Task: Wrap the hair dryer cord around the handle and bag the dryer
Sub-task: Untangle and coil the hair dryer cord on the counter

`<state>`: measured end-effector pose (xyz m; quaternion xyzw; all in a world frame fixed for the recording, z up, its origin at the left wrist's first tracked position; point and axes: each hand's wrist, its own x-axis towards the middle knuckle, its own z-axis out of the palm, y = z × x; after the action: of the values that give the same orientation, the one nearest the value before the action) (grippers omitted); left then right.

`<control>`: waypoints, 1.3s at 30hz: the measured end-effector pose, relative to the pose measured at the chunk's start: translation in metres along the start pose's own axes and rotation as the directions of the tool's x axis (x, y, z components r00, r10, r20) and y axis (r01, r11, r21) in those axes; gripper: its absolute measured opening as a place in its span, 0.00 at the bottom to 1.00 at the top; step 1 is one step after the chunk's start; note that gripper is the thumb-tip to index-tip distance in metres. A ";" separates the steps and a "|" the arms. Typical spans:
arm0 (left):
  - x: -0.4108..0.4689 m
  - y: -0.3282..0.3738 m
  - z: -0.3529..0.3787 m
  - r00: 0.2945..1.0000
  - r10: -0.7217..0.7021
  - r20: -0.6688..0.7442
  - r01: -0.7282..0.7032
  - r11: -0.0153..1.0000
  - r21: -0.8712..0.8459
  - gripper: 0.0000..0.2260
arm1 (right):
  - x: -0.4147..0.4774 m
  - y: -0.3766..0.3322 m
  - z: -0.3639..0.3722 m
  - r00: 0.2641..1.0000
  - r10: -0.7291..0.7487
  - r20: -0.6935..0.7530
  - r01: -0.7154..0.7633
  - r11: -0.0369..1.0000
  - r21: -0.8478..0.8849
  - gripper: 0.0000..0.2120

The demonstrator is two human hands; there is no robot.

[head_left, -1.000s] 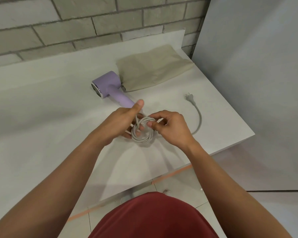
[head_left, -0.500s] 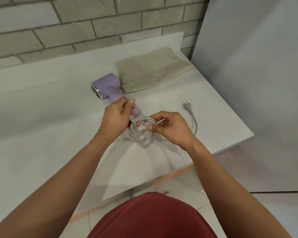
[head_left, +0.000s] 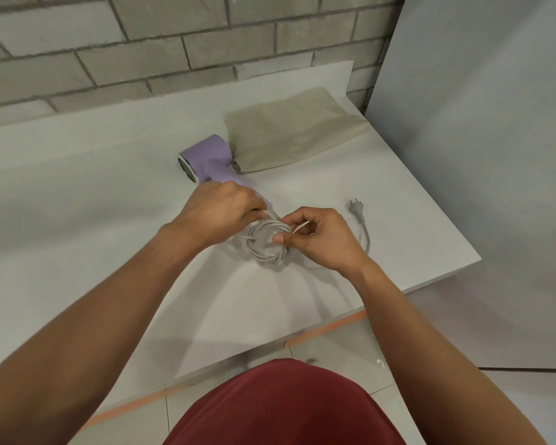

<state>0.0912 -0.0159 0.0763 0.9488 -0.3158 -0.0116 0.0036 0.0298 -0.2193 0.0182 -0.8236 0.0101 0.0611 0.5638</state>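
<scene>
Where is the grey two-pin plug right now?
In the head view, the grey two-pin plug lies on the white table, right of the right hand, nearer than the beige fabric bag.

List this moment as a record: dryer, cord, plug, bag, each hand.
dryer: purple, lying on the table, outside the bag
cord: grey, coiled in loops by the end of the handle
plug: loose on the table, right of the coil
bag: beige, flat, behind the dryer
left hand: grips the handle
right hand: pinches the coil's right side
</scene>
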 end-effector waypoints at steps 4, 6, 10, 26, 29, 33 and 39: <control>-0.009 -0.007 0.017 0.931 -0.309 -0.193 0.244 0.922 -0.299 0.15 | 0.001 0.004 -0.010 0.999 0.018 0.027 -0.016 0.997 -0.069 0.07; -0.011 -0.006 0.017 0.886 -0.427 -0.181 0.277 0.801 -0.531 0.15 | 0.002 0.007 -0.008 1.000 0.016 0.001 -0.016 0.998 -0.060 0.09; -0.009 -0.007 0.015 0.893 -0.439 -0.100 0.288 0.729 -0.621 0.12 | 0.004 0.005 -0.002 1.000 0.000 -0.006 -0.001 0.990 -0.140 0.08; 0.021 0.002 -0.008 0.997 0.066 -0.040 -0.059 0.987 0.152 0.15 | 0.000 0.001 -0.007 0.993 -0.100 -0.059 0.080 0.957 -0.278 0.06; 0.014 -0.007 -0.004 0.956 -0.197 -0.217 0.186 0.980 -0.067 0.17 | -0.001 0.003 -0.011 0.993 -0.088 -0.075 0.066 0.964 -0.259 0.06; 0.006 -0.007 0.010 0.914 -0.370 -0.169 0.307 0.900 -0.308 0.14 | 0.005 -0.002 -0.008 0.989 -0.102 -0.105 0.072 0.964 -0.255 0.06; 0.007 -0.018 0.009 0.981 -0.054 -0.188 0.042 0.997 -0.067 0.22 | 0.003 -0.001 -0.002 0.990 -0.141 -0.023 0.124 0.930 -0.347 0.04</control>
<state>0.1077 -0.0060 0.0670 0.9524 -0.2903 0.0688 0.0633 0.0330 -0.2205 0.0195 -0.9096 -0.0431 0.0044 0.4132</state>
